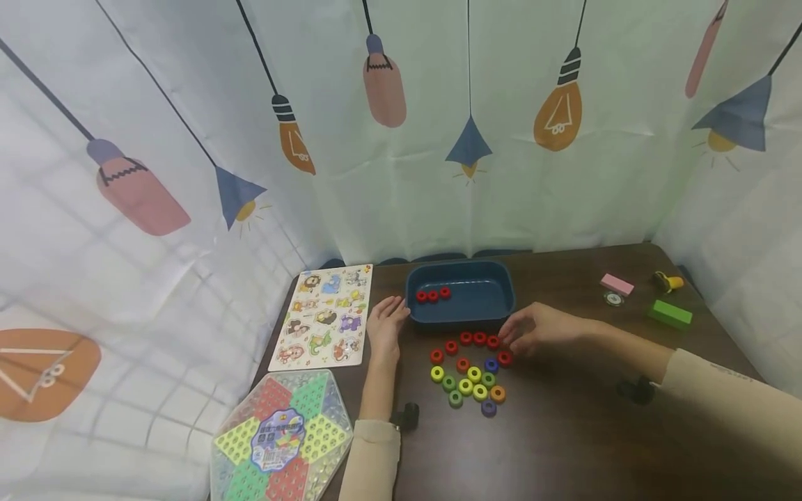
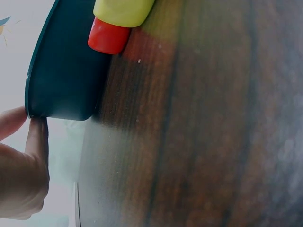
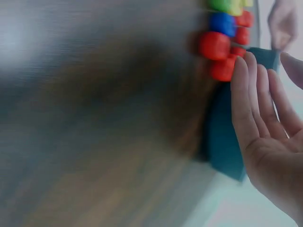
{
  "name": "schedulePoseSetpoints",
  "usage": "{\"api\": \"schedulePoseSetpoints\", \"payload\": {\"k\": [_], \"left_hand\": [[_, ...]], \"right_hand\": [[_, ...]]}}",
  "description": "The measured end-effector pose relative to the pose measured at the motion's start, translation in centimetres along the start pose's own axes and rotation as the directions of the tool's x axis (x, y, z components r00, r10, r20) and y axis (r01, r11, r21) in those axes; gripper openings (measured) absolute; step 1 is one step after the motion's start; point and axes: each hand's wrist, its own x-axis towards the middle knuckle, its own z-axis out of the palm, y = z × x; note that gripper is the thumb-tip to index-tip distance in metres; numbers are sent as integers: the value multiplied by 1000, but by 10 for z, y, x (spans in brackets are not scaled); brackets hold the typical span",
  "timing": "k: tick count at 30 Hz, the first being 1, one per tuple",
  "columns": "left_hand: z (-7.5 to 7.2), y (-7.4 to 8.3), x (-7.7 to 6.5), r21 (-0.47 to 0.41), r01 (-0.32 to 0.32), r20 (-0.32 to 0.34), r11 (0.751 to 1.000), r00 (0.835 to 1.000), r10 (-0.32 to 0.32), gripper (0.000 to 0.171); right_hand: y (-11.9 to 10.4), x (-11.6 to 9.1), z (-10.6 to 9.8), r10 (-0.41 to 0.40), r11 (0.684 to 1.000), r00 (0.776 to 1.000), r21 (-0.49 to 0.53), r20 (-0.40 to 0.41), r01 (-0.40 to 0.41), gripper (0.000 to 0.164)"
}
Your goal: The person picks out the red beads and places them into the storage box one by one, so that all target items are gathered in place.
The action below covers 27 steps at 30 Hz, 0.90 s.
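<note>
You have your left hand (image 1: 385, 323) at the left end of the blue tray (image 1: 481, 305), fingers loosely extended and touching its edge, apparently to steady it. Your right hand (image 1: 535, 330) is beside the tray's lower right corner, fingers nearly straight, thumb apart, with nothing visibly gripped. Three red rings (image 1: 433, 300) lie inside the tray, toward its left; the loose rings (image 1: 480, 398), in several colours, lie at lower centre, the red ones mostly nearest the tray, presumably for a short reach. The tray's wall stands between the two groups. The puzzle board (image 1: 321, 316) and hexagonal game board (image 1: 278, 440) at left, and the pink block (image 1: 617, 284) and green block (image 1: 670, 314) at right, appear to obstruct nothing
</note>
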Motion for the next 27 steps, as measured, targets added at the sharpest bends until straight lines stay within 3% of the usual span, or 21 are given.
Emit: {"api": "schedulePoseSetpoints", "payload": {"k": [8, 16, 27], "left_hand": [[-2, 8, -3, -33, 26, 24, 999, 999, -25, 47], [-1, 21, -13, -18, 59, 67, 998, 996, -57, 53], [-2, 0, 0, -22, 16, 12, 1000, 1000, -15, 53]], "right_hand": [[31, -2, 16, 10, 1000, 998, -16, -59, -11, 37], [37, 4, 33, 6, 998, 995, -62, -102, -12, 37], [37, 10, 37, 4, 976, 986, -212, -166, -40, 28]]}}
